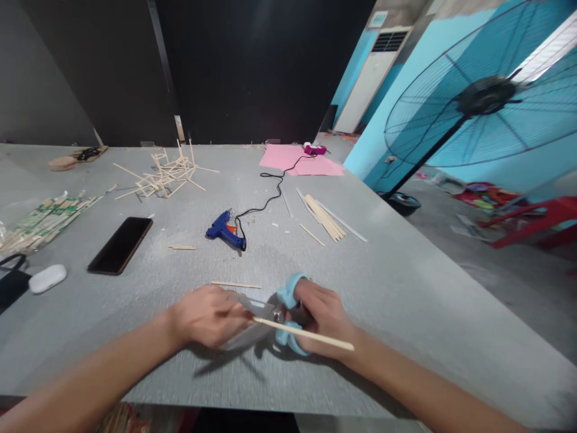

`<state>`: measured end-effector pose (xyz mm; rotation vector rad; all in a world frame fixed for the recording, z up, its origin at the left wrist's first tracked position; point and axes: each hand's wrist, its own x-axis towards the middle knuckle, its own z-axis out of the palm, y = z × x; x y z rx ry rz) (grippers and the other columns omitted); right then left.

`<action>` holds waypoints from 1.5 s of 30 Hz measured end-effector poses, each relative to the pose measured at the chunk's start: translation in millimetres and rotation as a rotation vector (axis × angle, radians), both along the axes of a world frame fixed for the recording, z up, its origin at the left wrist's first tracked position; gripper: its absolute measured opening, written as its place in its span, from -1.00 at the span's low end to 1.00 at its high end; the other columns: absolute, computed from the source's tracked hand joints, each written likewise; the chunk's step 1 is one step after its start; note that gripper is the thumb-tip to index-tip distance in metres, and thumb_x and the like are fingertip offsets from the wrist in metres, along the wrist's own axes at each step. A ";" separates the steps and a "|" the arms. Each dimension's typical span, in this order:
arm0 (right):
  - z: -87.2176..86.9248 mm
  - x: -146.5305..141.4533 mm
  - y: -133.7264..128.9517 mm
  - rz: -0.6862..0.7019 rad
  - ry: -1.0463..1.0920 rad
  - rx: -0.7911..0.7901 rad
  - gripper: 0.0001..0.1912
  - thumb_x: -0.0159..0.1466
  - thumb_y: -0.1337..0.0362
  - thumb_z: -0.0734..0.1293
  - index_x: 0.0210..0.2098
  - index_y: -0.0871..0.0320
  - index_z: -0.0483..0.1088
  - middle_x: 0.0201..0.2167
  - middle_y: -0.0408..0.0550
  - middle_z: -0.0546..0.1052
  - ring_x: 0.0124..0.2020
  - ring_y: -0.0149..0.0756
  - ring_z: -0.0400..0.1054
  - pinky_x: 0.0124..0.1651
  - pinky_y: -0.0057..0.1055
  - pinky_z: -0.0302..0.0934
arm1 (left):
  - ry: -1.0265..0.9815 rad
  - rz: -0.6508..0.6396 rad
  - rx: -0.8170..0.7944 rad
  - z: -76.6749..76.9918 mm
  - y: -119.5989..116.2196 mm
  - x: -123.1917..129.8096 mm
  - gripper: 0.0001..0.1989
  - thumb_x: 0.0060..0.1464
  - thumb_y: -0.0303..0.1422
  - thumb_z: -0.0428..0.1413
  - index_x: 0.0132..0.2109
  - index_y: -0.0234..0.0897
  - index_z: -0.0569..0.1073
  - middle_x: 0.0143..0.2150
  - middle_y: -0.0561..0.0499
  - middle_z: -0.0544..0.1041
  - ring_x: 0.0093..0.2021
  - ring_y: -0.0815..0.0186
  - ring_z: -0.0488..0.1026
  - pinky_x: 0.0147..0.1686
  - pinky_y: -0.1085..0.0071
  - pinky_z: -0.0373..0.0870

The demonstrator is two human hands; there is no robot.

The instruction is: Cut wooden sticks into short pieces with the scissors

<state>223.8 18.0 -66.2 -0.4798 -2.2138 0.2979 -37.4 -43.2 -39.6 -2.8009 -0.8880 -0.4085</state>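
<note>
My left hand is closed on one end of a thin wooden stick, which slants to the right across the scissors. The scissors have light blue handles, and my right hand grips them with fingers through the loops. Their blades are spread and blurred, pointing left around my left fingers. Just beyond my left hand lies another short stick on the grey table. Farther up stands a blue glue gun on its side, its black cord running back.
At the back left is a structure of joined sticks. A phone, a white earbud case and packaged sticks lie left. Loose sticks lie right of centre, pink paper behind. A large fan stands beyond the table's right edge.
</note>
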 end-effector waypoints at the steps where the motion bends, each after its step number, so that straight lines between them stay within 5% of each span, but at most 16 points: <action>1: 0.9 -1.2 -0.4 -0.009 0.009 0.008 -0.85 0.17 0.40 0.28 -0.36 0.05 0.20 -0.53 -0.21 0.31 -0.54 -0.37 0.14 -0.46 -0.40 0.02 | -0.011 -0.002 -0.019 0.0 0.0 -0.5 -0.80 0.36 -0.43 -0.05 -0.27 -0.22 0.39 -0.38 0.04 0.54 -0.44 0.36 0.46 -0.43 0.49 0.41; 13: -2.3 -5.8 4.1 -0.058 0.028 -0.005 -0.82 0.06 0.39 0.28 -0.38 0.05 0.19 -0.51 -0.20 0.32 -0.53 -0.35 0.17 -0.43 -0.41 0.07 | -0.087 -0.007 0.012 -10.1 6.2 -1.8 -0.96 0.27 -0.43 -0.03 -0.19 -0.22 0.30 -0.37 0.03 0.46 -0.49 0.34 0.40 -0.51 0.45 0.35; 22: 7.2 -3.8 -1.6 0.016 -0.032 0.074 -0.78 0.00 0.39 0.23 -0.35 0.04 0.16 -0.52 -0.19 0.30 -0.50 -0.31 0.17 -0.44 -0.38 0.00 | -0.068 -0.063 0.095 -0.1 0.6 7.4 -0.76 0.38 -0.37 -0.05 -0.34 -0.20 0.22 -0.51 0.10 0.32 -0.54 0.35 0.26 -0.54 0.41 0.21; 30: 1.1 4.0 -1.6 0.038 -0.060 0.176 -0.71 0.10 0.40 0.25 -0.17 0.07 0.27 -0.46 -0.11 0.42 -0.42 -0.22 0.32 -0.41 -0.33 0.13 | -0.147 -0.181 0.244 11.2 -1.9 11.0 -0.71 0.41 -0.41 -0.13 -0.29 -0.26 0.37 -0.50 0.09 0.28 -0.52 0.31 0.22 -0.57 0.32 0.14; 39: -7.7 13.2 1.9 0.001 -0.132 0.167 -0.94 0.23 0.30 0.30 -0.28 0.06 0.33 -0.47 -0.08 0.42 -0.42 -0.20 0.34 -0.41 -0.29 0.20 | -0.170 -0.174 0.245 12.7 -3.4 11.2 -0.69 0.37 -0.53 -0.14 -0.29 -0.31 0.44 -0.51 0.08 0.30 -0.52 0.32 0.23 -0.56 0.32 0.12; 45: 3.4 14.5 -0.5 -0.033 -0.072 0.285 -0.97 0.28 0.32 0.27 -0.26 0.07 0.32 -0.51 -0.09 0.41 -0.46 -0.22 0.33 -0.46 -0.30 0.14 | -0.183 -0.172 0.191 10.6 -1.6 10.7 -0.66 0.41 -0.51 -0.19 -0.28 -0.28 0.40 -0.52 0.09 0.31 -0.54 0.32 0.24 -0.58 0.32 0.12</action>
